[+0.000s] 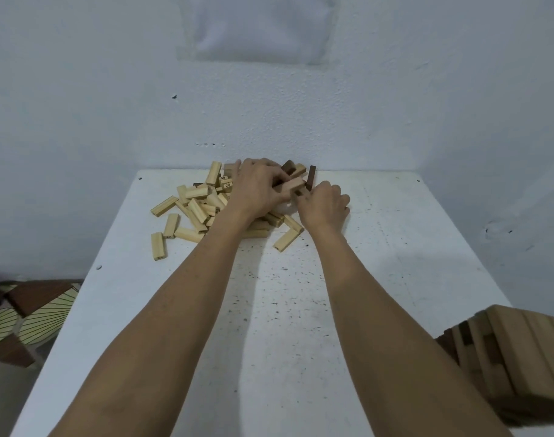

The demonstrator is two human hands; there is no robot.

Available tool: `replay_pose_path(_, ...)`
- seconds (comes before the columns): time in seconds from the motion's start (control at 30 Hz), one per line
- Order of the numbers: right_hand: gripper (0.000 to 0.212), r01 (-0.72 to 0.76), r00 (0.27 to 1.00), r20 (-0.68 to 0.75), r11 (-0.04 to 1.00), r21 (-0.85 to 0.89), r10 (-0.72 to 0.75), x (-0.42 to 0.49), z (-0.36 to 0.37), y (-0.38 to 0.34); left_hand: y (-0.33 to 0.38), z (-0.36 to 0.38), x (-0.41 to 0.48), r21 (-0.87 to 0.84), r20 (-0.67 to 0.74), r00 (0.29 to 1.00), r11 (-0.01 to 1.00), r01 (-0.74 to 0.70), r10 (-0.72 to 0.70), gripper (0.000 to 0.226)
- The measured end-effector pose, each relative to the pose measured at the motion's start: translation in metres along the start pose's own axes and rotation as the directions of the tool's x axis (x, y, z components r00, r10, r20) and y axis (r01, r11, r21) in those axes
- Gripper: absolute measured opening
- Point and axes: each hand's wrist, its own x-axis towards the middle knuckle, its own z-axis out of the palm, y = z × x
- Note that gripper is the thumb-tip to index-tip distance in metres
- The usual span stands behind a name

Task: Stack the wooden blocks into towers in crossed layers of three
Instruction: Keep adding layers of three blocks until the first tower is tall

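A loose pile of pale wooden blocks point(197, 206) lies at the far end of the white table point(285, 310), with a few dark brown blocks point(311, 176) at its back. My left hand point(256, 190) reaches over the pile and grips a light brown block point(293, 184), lifted a little above the heap. My right hand point(324, 203) is just right of it, fingers curled at a block at the pile's edge; what its fingertips pinch is partly hidden. A stacked tower of blocks point(518, 351) stands at the near right edge.
The table's far edge meets a white wall point(269, 105). Single blocks point(158, 246) lie scattered left of the pile near the table's left edge. Patterned cushions and brown furniture point(32, 307) sit on the floor to the left.
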Motion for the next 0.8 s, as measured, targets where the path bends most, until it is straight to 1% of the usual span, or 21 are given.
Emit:
replay_pose_path(0.03,0.031,-0.017,1.000,-0.016,0.997,0.069,0.018,-0.004,-0.002,0.000,0.003,-0.004,-0.001,-0.071,-0.022,1.000,0.997,-0.009,0.007,0.034)
replay_pose_path(0.1,0.021,-0.033,0.998,-0.049,0.971,0.237,0.046,-0.013,-0.008,-0.002,0.010,-0.013,-0.007,-0.206,-0.059,0.998,0.978,-0.038,0.026,0.035)
replay_pose_path(0.17,0.011,-0.030,0.995,-0.076,0.917,0.398,0.066,-0.026,-0.018,-0.004,0.016,-0.022,-0.018,-0.331,-0.081,0.996,0.941,-0.070,0.045,0.029)
replay_pose_path(0.2,0.011,-0.028,0.993,-0.087,0.887,0.461,0.077,-0.034,-0.023,-0.005,0.018,-0.027,-0.026,-0.394,-0.083,0.995,0.916,-0.080,0.051,0.027)
replay_pose_path(0.23,0.012,-0.021,0.991,-0.100,0.858,0.514,0.085,-0.043,-0.028,-0.006,0.020,-0.033,-0.035,-0.440,-0.090,0.994,0.893,-0.090,0.056,0.027)
replay_pose_path(0.3,0.012,0.014,0.988,-0.133,0.814,0.580,0.077,-0.063,-0.036,-0.005,0.021,-0.046,-0.058,-0.464,-0.105,0.993,0.880,-0.100,0.057,0.024)
replay_pose_path(0.37,0.013,0.044,0.986,-0.152,0.788,0.614,0.064,-0.083,-0.041,-0.001,0.020,-0.057,-0.084,-0.426,-0.068,0.995,0.900,-0.095,0.073,0.021)
replay_pose_path(0.43,0.012,0.063,0.990,-0.139,0.774,0.630,0.033,-0.104,-0.045,0.005,0.016,-0.066,-0.112,-0.368,-0.001,0.996,0.926,-0.084,0.090,0.024)
replay_pose_path(0.5,0.011,0.086,0.993,-0.117,0.780,0.620,-0.017,-0.126,-0.047,0.013,0.010,-0.072,-0.140,-0.298,0.064,0.996,0.954,-0.033,0.054,0.023)
replay_pose_path(0.57,0.011,0.120,0.991,-0.112,0.802,0.585,-0.067,-0.148,-0.048,0.022,0.006,-0.073,-0.167,-0.216,0.101,0.995,0.976,0.022,-0.001,0.020)
replay_pose_path(0.63,0.012,0.162,0.987,-0.098,0.831,0.532,-0.130,-0.170,-0.048,0.032,0.005,-0.070,-0.192,-0.137,0.106,0.993,0.989,0.064,-0.049,0.019)
replay_pose_path(0.73,0.013,0.214,0.974,-0.031,0.869,0.446,-0.223,-0.201,-0.048,0.051,0.005,-0.064,-0.220,-0.064,0.104,0.990,0.993,0.099,-0.092,0.020)
replay_pose_path(0.8,0.016,0.259,0.960,0.005,0.891,0.373,-0.281,-0.218,-0.051,0.065,0.005,-0.059,-0.235,-0.019,0.075,0.989,0.992,0.125,-0.123,0.022)
